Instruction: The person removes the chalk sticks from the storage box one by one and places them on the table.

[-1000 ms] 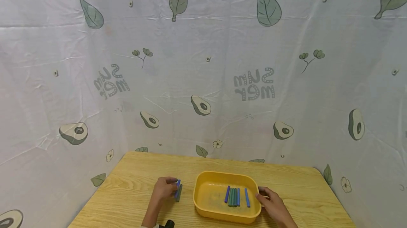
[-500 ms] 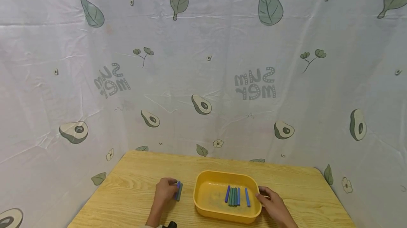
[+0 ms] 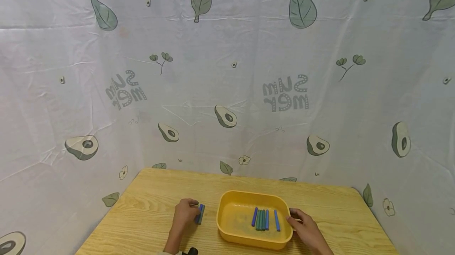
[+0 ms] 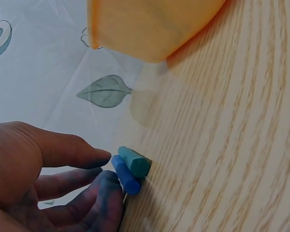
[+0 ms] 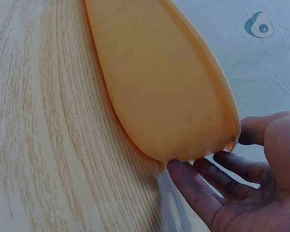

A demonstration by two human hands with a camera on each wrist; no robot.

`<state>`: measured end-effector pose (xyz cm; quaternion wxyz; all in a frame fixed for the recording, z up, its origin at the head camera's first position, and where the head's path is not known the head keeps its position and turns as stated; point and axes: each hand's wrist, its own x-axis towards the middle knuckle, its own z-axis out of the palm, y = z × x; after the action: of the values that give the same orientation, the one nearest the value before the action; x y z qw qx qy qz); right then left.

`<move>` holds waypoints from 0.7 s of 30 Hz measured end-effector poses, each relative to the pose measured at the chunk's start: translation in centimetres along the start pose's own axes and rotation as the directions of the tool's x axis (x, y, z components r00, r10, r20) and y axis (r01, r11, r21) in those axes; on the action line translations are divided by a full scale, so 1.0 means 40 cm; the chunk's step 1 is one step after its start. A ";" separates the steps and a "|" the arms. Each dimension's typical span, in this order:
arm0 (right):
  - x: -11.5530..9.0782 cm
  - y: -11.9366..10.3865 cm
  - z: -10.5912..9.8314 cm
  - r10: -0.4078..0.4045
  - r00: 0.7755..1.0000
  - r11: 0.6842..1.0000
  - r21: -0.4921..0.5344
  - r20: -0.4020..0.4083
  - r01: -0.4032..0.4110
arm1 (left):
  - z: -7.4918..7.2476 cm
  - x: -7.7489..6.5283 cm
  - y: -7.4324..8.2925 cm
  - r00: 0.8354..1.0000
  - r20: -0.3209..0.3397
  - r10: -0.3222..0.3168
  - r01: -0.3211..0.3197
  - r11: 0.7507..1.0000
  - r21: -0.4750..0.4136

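Our left hand (image 3: 185, 211), fingers apart, partly hides a blue stick (image 4: 125, 176) (three o'clock); our right hand (image 3: 306, 227) pinches a yellow plastic tray (image 3: 249, 240).

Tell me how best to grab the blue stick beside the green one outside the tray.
Probably from above, thumb and finger on its two ends: the blue stick lies flat, with the green stick close along one long side, leaving little room to pinch across.
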<state>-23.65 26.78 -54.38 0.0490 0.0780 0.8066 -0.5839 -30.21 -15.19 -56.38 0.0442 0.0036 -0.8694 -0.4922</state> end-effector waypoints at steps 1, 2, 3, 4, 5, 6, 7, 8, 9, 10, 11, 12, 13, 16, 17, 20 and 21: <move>0.000 -0.002 0.001 -0.001 1.000 1.000 0.001 0.000 0.001 | -0.001 -0.001 0.001 1.000 0.001 0.001 -0.001 1.000 0.002; -0.001 -0.003 0.001 -0.001 1.000 1.000 0.001 0.000 0.001 | -0.002 -0.002 0.002 1.000 0.001 0.000 0.000 1.000 0.002; -0.001 -0.004 0.001 -0.002 1.000 1.000 0.001 0.000 0.002 | -0.003 -0.004 0.004 1.000 0.002 -0.009 0.009 1.000 -0.001; -0.002 -0.006 0.002 0.000 1.000 1.000 0.004 -0.001 0.000 | -0.003 -0.004 0.006 1.000 0.001 -0.013 0.013 1.000 0.000; -0.002 -0.007 0.002 0.000 1.000 1.000 0.005 -0.001 0.000 | -0.003 -0.005 0.007 1.000 0.001 -0.011 0.011 1.000 0.003; -0.002 -0.007 0.002 0.000 1.000 1.000 0.002 -0.001 0.000 | -0.003 -0.005 0.010 1.000 -0.001 -0.009 0.009 1.000 0.004; -0.003 -0.007 0.001 0.000 1.000 1.000 0.000 0.000 0.000 | -0.003 -0.005 0.013 1.000 -0.004 -0.006 0.006 1.000 0.003; -0.002 -0.007 0.001 0.001 1.000 1.000 0.001 0.000 -0.001 | -0.003 -0.005 0.016 1.000 -0.004 -0.009 0.009 1.000 -0.004; -0.002 -0.007 0.001 0.000 1.000 1.000 -0.001 0.000 0.000 | -0.003 -0.005 0.019 1.000 -0.004 -0.004 0.004 1.000 -0.011; -0.002 -0.007 0.001 0.001 1.000 1.000 0.004 0.000 -0.001 | -0.002 -0.004 0.022 1.000 -0.005 0.005 -0.005 1.000 -0.017; -0.002 -0.007 0.001 0.000 1.000 1.000 0.004 0.000 0.000 | -0.002 -0.004 0.026 1.000 -0.004 0.011 -0.012 1.000 -0.023; -0.002 -0.007 0.001 -0.001 1.000 1.000 0.008 -0.001 0.001 | -0.001 -0.003 0.030 1.000 -0.006 0.014 -0.015 0.999 -0.029; -0.001 -0.007 0.002 -0.003 1.000 1.000 0.009 -0.003 0.003 | -0.001 -0.003 0.033 1.000 -0.007 0.019 -0.019 0.999 -0.034; -0.001 -0.004 0.002 -0.010 1.000 1.000 0.007 -0.004 0.010 | 0.000 -0.007 0.046 1.000 -0.004 0.031 -0.031 0.998 -0.048; -0.001 -0.002 0.002 -0.014 1.000 1.000 0.002 -0.004 0.014 | 0.000 -0.008 0.050 0.999 -0.003 0.033 -0.033 0.998 -0.053; -0.002 -0.002 0.003 -0.017 1.000 1.000 0.001 -0.001 0.017 | 0.000 -0.014 0.066 0.999 -0.005 0.043 -0.044 0.997 -0.060; -0.002 -0.003 0.004 -0.016 1.000 1.000 0.007 -0.001 0.016 | 0.000 -0.016 0.072 0.999 -0.009 0.051 -0.052 0.997 -0.058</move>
<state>-23.57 26.59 -54.30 0.0436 0.0718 0.8052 -0.5870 -29.48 -13.67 -53.98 0.0601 -0.0183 -0.8544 -0.5158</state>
